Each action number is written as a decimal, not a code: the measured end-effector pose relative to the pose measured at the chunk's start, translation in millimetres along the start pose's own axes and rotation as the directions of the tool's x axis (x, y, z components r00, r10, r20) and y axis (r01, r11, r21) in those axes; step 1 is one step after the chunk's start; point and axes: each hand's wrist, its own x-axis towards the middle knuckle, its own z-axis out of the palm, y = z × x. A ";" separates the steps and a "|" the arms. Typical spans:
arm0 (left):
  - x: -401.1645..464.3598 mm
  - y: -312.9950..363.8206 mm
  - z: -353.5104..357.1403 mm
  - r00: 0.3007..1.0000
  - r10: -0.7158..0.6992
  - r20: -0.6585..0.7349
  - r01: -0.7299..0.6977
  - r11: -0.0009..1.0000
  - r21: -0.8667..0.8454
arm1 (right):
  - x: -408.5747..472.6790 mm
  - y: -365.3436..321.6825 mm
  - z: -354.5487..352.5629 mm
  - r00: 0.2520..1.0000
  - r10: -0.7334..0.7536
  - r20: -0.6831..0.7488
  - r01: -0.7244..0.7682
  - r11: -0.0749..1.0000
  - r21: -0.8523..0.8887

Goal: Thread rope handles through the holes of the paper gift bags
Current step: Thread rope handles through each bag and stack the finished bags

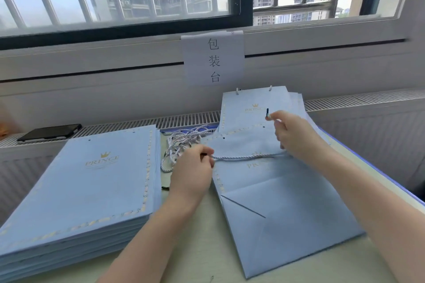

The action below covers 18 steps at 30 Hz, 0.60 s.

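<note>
Here the flat blue bag (287,209) has gold letters. The left hand (192,173) and the right hand (292,134) both pinch a white rope (243,157).

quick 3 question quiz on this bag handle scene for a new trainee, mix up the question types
1. True or false: the black-tipped end of the white twisted rope handle is pinched in the right hand.
2. Which hand holds the rope's other end? A) left hand B) neither
3. Fill in: the tall stack of flat light blue paper gift bags lies to the ____ of the light blue bag being threaded.

Key: 1 true; 2 A; 3 left. The loose pile of spare white ropes sits between them, and a black phone rests on the vent ledge.
</note>
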 end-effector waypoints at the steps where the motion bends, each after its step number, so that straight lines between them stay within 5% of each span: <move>1: -1.2 -2.0 3.2 0.999 0.030 0.026 -0.032 0.994 0.100 | -1.2 2.1 3.9 0.999 0.000 0.046 0.005 0.995 -0.103; 4: -1.6 -2.3 5.6 0.997 0.055 0.052 -0.062 0.986 0.157 | -3.4 0.4 7.7 0.990 0.033 0.135 -0.003 0.977 -0.215; 11: -4.6 10.4 -5.6 0.956 -0.203 0.210 0.259 0.921 -0.291 | -8.6 -29.2 -3.6 0.963 0.019 0.270 -0.037 0.997 0.063; 16: -8.2 18.3 -9.4 0.880 -0.204 0.430 0.222 0.975 0.007 | -16.2 -44.7 -12.3 0.971 -0.032 0.237 -0.015 0.981 0.194; 18: -11.8 22.0 -10.5 0.882 -0.216 0.418 0.162 0.974 0.160 | -18.7 -45.8 -12.7 0.958 -0.031 0.285 -0.014 0.988 0.154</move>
